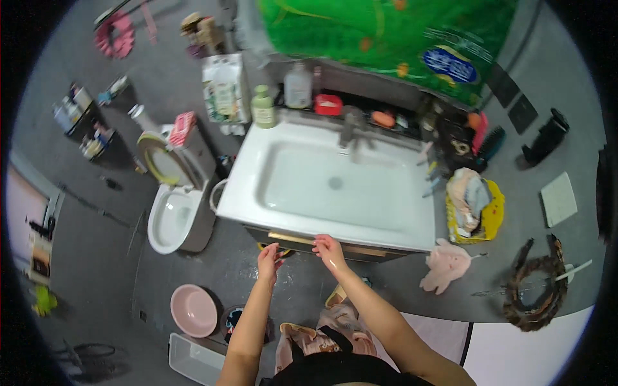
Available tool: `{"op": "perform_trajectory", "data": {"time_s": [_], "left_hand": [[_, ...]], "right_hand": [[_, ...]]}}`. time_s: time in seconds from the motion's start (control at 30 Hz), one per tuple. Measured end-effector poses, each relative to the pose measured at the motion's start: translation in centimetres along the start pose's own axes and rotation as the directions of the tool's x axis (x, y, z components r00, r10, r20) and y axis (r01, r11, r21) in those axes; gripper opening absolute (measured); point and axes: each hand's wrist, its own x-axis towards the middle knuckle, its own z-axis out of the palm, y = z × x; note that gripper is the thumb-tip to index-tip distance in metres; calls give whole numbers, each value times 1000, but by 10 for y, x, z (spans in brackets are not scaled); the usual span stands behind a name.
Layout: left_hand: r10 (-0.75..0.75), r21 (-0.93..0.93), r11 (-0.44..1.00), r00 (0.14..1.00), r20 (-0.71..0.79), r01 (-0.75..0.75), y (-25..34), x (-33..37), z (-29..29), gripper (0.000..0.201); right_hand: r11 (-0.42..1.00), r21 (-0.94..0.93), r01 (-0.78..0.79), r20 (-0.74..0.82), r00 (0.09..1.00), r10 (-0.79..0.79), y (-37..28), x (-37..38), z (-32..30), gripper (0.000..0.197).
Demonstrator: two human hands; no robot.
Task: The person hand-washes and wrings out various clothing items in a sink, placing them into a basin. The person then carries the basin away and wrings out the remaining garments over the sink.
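My left hand point(269, 262) is held in the air just in front of the sink cabinet, its fingers loosely bent and apart, with nothing in it. Close by, my right hand point(329, 249) hangs near the cabinet's gold handle strip point(290, 238), fingers half curled and also without anything. A gap separates the two hands. Wet shine shows on the right wrist. Beyond them is the white sink point(241, 193), with a dark drain point(335, 183) and a grey faucet point(348, 132) at its back edge. No water stream shows from the faucet.
Left of the sink stands a toilet point(168, 222) with its lid raised. A pink basin point(194, 311) and a clear tub point(193, 360) sit on the wet floor. To the right hang a yellow basket point(494, 212) with cloths and a pink towel point(446, 266). A green bottle point(263, 108) stands at the sink's corner.
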Motion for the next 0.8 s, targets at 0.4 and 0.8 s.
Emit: {"op": "perform_trajectory", "data": {"time_s": [0.4,0.8], "left_hand": [[100,318,881,794,600,-351,-14,-16,339,18],[115,328,102,338,934,-939,24,-97,515,72]], "right_hand": [[397,-893,212,-303,370,-878,-204,-24,-222,26],[668,-655,354,-680,112,-725,-211,-62,-280,23]]}}
